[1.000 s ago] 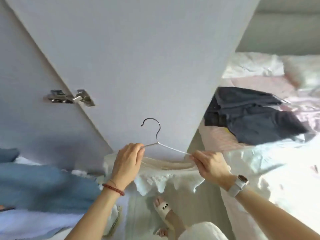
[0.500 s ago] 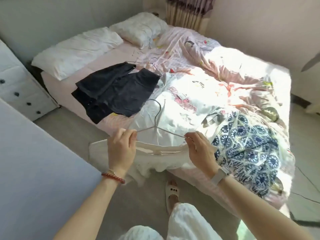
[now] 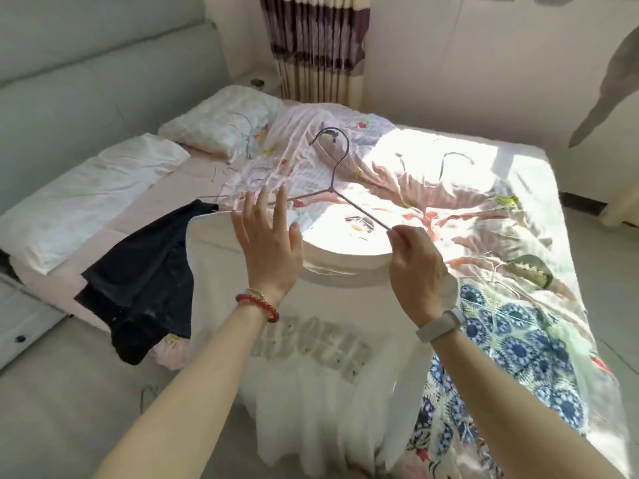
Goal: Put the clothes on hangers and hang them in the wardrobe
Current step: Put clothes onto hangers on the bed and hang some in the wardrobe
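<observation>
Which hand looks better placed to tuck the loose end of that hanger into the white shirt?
Left. The left hand is open beside the free hanger arm, while the right hand pinches the other.

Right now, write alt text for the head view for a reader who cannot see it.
A person's right hand pinches one arm of a wire hanger threaded through the neck of a white T-shirt, while the left hand is spread open in front of the shirt's shoulder. Behind lies a bed with a black garment and a blue patterned garment.
</observation>
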Demonstrator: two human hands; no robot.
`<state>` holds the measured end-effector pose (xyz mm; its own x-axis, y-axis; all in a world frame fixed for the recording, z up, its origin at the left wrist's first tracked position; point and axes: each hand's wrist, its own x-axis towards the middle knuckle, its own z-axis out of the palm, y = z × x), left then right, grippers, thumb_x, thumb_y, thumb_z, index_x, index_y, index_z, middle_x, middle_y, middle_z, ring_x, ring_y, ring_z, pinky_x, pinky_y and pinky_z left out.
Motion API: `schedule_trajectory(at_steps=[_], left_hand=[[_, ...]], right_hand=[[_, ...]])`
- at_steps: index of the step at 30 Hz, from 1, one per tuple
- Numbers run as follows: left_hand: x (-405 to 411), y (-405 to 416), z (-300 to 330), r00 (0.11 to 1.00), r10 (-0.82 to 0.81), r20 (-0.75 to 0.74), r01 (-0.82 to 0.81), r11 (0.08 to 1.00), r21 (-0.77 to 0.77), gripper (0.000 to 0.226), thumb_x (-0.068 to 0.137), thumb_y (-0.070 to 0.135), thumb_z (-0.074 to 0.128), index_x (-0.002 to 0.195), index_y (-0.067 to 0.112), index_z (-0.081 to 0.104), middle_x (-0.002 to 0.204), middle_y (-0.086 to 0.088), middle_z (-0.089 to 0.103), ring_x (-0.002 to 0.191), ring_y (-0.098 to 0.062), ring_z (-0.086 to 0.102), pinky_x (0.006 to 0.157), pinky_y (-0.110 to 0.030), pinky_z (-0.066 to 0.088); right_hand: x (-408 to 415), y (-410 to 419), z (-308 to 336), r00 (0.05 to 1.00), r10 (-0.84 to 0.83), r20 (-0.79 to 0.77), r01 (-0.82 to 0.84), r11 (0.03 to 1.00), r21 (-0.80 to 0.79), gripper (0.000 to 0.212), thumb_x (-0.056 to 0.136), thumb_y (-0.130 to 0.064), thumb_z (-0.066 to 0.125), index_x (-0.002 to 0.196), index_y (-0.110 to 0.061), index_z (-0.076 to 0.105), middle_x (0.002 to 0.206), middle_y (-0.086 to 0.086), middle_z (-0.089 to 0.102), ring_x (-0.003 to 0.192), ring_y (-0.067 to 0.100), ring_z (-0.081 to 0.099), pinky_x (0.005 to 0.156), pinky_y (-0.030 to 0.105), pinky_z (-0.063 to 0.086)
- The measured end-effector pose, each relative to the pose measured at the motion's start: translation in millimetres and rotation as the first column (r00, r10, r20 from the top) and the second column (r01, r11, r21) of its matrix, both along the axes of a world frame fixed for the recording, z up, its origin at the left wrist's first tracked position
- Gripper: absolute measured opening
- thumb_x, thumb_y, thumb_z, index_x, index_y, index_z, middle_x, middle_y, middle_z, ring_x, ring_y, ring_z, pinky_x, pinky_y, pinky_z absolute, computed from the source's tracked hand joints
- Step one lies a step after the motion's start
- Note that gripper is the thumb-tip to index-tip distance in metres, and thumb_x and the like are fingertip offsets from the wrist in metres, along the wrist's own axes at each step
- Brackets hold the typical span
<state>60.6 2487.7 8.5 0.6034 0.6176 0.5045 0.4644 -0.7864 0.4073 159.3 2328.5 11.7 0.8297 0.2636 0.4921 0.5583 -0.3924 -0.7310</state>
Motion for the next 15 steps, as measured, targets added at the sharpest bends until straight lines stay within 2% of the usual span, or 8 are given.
schedule_trajectory(at_steps=[6, 9, 12, 15], left_hand=[[111, 45, 4, 0.999, -0.024, -0.047, 0.022, 0.999, -0.042, 0.055, 0.093, 0.013, 0.044, 0.144, 0.012, 0.023, 0.153, -0.017, 0.014, 0.141, -0.036, 0.004, 0.113, -0.052, 0.002], [152, 65, -11, 0.993, -0.093, -0.072, 0.088, 0.994, -0.068, 0.061, 0.093, 0.011, 0.041, 0.145, 0.02, 0.01, 0.155, -0.014, 0.003, 0.142, -0.031, -0.005, 0.114, -0.045, -0.004], [180, 76, -44, 0.976, -0.153, -0.153, 0.116, 0.967, -0.225, 0.064, 0.095, 0.015, 0.036, 0.146, 0.03, 0.001, 0.156, -0.003, -0.01, 0.142, -0.02, -0.014, 0.113, -0.042, -0.007], [196, 80, -99, 0.915, -0.202, -0.348, 0.066, 0.929, -0.364, 0.063, 0.096, 0.022, 0.032, 0.146, 0.033, -0.004, 0.155, 0.004, -0.016, 0.14, -0.015, -0.019, 0.113, -0.043, -0.01]], right_hand=[[107, 47, 2, 0.997, -0.057, -0.047, 0.059, 0.998, 0.031, 0.012, 0.088, -0.013, 0.058, 0.092, -0.006, 0.067, 0.09, 0.01, 0.068, 0.083, 0.028, 0.06, 0.072, 0.033, 0.039], [155, 68, -11, 0.993, -0.102, -0.059, 0.104, 0.994, 0.018, 0.014, 0.089, -0.015, 0.057, 0.093, -0.007, 0.067, 0.09, 0.01, 0.068, 0.084, 0.028, 0.061, 0.072, 0.034, 0.041], [201, 81, -43, 0.979, -0.172, -0.113, 0.171, 0.985, -0.021, 0.015, 0.089, -0.014, 0.056, 0.094, -0.006, 0.067, 0.092, 0.012, 0.068, 0.086, 0.029, 0.06, 0.075, 0.034, 0.041], [242, 95, -89, 0.96, -0.208, -0.188, 0.19, 0.976, -0.108, 0.016, 0.088, -0.012, 0.055, 0.094, -0.004, 0.067, 0.094, 0.015, 0.065, 0.094, 0.032, 0.056, 0.081, 0.033, 0.035]])
